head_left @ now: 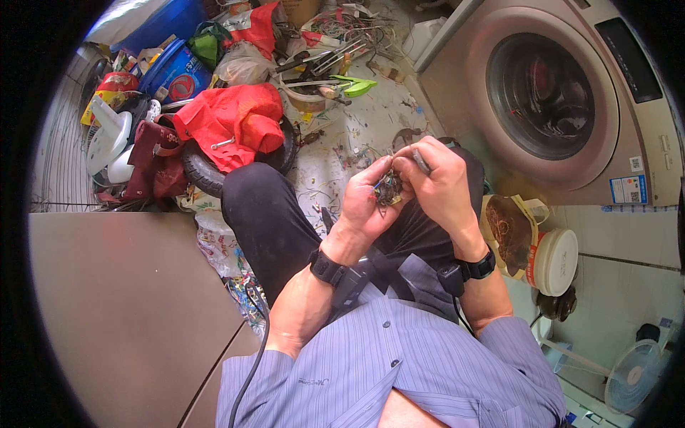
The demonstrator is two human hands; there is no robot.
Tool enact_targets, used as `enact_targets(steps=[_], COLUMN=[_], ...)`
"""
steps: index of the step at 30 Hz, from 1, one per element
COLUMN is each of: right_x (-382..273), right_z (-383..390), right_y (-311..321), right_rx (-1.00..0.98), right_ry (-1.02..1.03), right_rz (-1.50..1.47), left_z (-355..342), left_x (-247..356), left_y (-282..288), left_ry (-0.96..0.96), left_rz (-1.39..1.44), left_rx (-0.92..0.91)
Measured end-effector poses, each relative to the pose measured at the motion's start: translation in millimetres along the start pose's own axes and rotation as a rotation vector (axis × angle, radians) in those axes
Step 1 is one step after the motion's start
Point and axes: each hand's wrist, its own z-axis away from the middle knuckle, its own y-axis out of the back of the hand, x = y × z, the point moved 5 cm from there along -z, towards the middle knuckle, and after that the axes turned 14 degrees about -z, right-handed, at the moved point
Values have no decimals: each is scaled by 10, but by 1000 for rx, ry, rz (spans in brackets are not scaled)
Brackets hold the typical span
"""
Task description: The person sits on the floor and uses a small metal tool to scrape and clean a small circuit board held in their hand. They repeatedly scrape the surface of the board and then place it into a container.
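Above my lap, a small tangled bundle of wires (pixel 387 188), dark with some coloured strands, is in my left hand (pixel 361 205), fingers closed round it. My right hand (pixel 444 187) meets it from the other side, thumb and forefinger pinched close to my left fingertips. A short grey metal-looking tool (pixel 421 161) shows between the right fingers; its kind is hard to make out. What lies right at the fingertips is too small to tell.
A washing machine (pixel 457 85) stands at the right, beside an open bag (pixel 508 232) and a white-lidded bucket (pixel 558 262). A black tyre (pixel 207 171) with a red bag (pixel 235 121) on it lies left. Wire scraps litter the floor (pixel 325 167); a brown panel (pixel 121 285) fills the lower left.
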Motion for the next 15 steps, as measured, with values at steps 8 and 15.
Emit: enact_targets(steps=[8,15], right_x=[-55,186], right_z=[5,46], right_y=[231,133], right_rx=[85,154], right_ry=[28,-287], right_rz=[32,-181], left_z=[22,38], left_x=[6,26], left_y=[-30,-81], left_ry=[26,-1], left_rz=[13,-8], left_rx=[-105,-113])
